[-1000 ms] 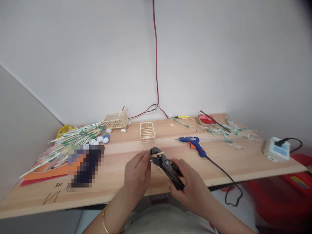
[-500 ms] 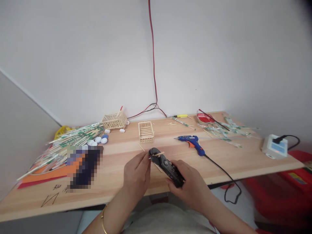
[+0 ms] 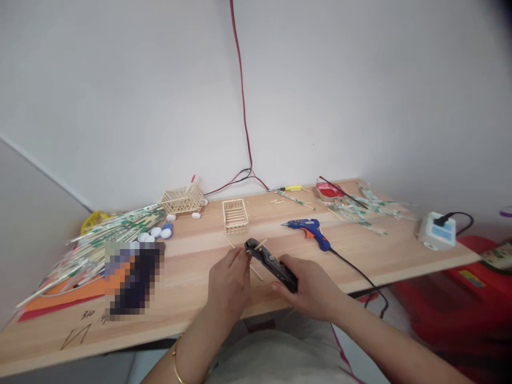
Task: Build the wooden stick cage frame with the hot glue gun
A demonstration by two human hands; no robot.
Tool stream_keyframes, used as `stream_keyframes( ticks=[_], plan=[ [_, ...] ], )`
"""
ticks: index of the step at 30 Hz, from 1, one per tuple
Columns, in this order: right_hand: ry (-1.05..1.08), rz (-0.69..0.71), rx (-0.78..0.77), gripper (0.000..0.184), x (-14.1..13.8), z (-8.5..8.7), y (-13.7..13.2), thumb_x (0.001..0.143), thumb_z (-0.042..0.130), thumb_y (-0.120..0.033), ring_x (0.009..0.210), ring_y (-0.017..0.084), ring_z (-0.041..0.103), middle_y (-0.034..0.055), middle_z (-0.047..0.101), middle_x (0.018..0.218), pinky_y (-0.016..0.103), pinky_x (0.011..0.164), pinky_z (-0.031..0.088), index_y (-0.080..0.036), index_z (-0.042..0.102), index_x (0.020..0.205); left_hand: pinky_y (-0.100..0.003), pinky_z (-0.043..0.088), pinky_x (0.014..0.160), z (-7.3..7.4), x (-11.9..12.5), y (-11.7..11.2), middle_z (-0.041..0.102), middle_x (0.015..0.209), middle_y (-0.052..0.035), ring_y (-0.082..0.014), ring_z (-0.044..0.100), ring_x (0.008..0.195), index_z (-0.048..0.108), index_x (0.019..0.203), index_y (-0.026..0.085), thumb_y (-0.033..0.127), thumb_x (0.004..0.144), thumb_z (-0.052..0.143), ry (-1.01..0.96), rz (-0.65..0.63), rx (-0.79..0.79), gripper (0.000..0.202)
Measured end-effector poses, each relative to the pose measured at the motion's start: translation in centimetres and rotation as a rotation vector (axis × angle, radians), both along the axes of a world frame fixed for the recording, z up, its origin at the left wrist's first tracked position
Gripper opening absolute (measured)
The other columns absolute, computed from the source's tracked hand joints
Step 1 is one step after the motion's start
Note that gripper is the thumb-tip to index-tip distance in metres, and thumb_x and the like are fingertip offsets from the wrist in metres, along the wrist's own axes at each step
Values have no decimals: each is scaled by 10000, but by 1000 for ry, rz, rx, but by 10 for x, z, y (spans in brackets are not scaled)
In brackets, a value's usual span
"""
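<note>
Two hands meet above the near edge of the worktop [image 3: 188, 288]. The right hand [image 3: 314, 290] is wrapped tight around the handles of a black cutter [image 3: 272, 263], whose head points away and left. The left hand [image 3: 228, 285], just beside that head, pinches a thin stick [image 3: 261, 244] that sits in the cutter's mouth. Beyond them stand a small crate [image 3: 235, 215] and, to its right, a blue glue gun [image 3: 308, 228].

Your right grip [image 3: 316, 288] — closed round black cutters [image 3: 274, 264] | your left grip [image 3: 229, 285] — fingertips [image 3: 241, 257] at their head, short stick [image 3: 261, 244] across it.
</note>
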State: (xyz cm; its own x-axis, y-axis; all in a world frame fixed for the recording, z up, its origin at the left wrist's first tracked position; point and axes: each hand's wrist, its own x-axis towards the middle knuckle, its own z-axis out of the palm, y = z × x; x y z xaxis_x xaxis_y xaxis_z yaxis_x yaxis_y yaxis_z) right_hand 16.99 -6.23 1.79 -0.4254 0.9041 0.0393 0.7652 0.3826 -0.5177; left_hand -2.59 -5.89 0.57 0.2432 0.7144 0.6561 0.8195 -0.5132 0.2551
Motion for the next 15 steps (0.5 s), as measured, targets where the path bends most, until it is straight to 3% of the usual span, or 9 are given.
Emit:
stream_keyframes(
  ticks=[4,10,15],
  plan=[
    [-28,27,-42,233,9,-3,7,833,482,-427,594,151,513,8,583,677,238,543,281,-199,497,788,-263,498,666,-3,6,5,675,855,-67,-161,634,750,603,928,165,138,881,417,-24,8,-130,193],
    [-50,32,-150,373,28,-11,15,878,395,-495,573,154,513,35,598,658,240,527,287,-179,541,746,-301,458,686,-12,27,21,672,749,-73,-190,622,723,640,836,148,164,889,399,46,38,-485,247],
    [-89,-1,-256,489,40,-14,23,872,353,-569,549,158,517,47,600,625,246,514,297,-166,548,675,-325,440,741,-24,41,34,689,847,-116,-218,627,821,660,863,137,168,879,385,81,31,-615,277]
  ],
)
